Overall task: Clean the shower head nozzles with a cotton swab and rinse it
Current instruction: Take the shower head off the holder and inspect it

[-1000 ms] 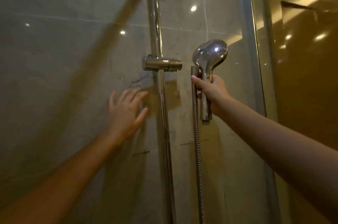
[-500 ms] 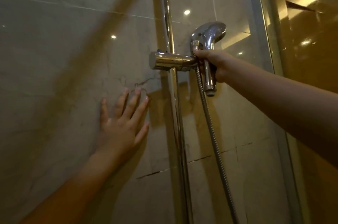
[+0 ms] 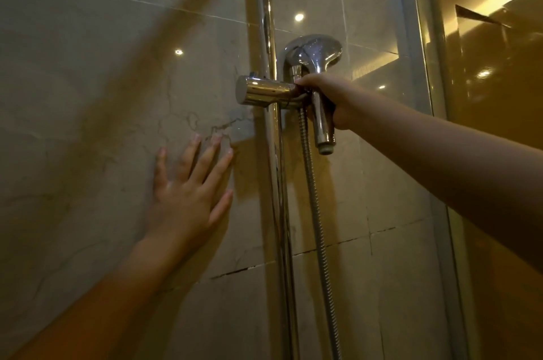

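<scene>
While right hand (image 3: pixel 333 99) grips shower head (image 3: pixel 316 51), left hand (image 3: pixel 188 198) flat (spread wide) on glossy tiled wall (image 3: pixel 88 89)

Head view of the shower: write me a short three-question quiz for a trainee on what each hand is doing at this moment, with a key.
1. Multiple choice: what does the right hand grip?
A. a cotton swab
B. the shower head, by its handle
C. a towel
2. True or false: the left hand lies flat with spread fingers on the tiled wall.
3. Missing word: the right hand holds the shower head beside the chrome ___ that is clamped on the slide rail.

Key:
1. B
2. True
3. holder
</scene>
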